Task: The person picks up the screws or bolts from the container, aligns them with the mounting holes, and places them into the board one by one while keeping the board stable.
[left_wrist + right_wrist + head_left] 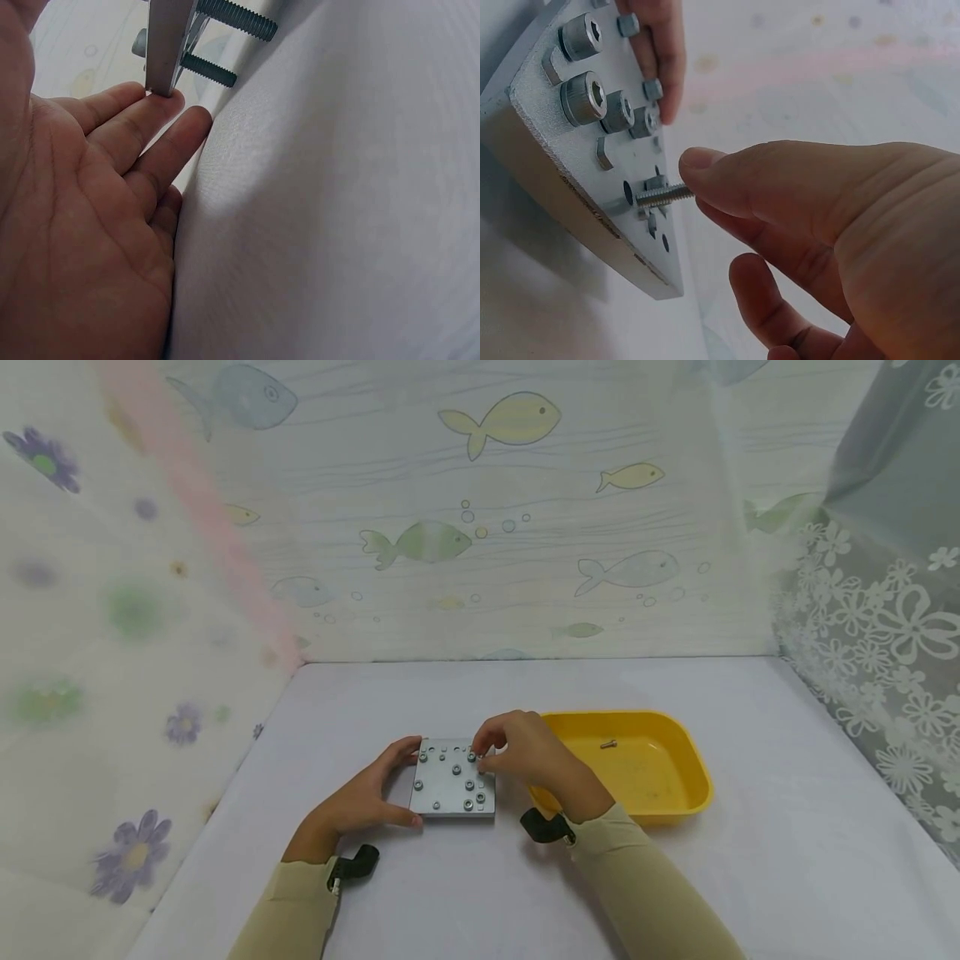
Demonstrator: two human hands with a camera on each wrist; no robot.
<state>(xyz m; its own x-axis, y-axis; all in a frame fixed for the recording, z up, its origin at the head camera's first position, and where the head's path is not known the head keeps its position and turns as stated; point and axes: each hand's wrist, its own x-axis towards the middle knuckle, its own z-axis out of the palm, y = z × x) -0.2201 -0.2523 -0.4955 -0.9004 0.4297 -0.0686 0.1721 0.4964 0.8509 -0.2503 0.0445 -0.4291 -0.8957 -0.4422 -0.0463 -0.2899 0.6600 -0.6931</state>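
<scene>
A silver metal plate (442, 789) lies on the table, studded with several socket-head screws. My left hand (360, 802) holds it at the left side, thumb at the front corner and fingers at the far edge. In the left wrist view, fingertips meet the plate's edge (160, 52), and threaded shanks (210, 70) stick out below its underside. Over the plate's right part, my right hand (536, 760) pinches a small screw (664, 196) between thumb and forefinger. The screw's threaded end is right at a hole in the plate; its head is hidden by the fingertips.
A yellow tray (705, 781) stands right of the plate, partly behind the right hand and wrist. One small screw (609, 744) lies inside it. White cloth covers the table (435, 893); patterned curtains (525, 602) hang behind and at both sides.
</scene>
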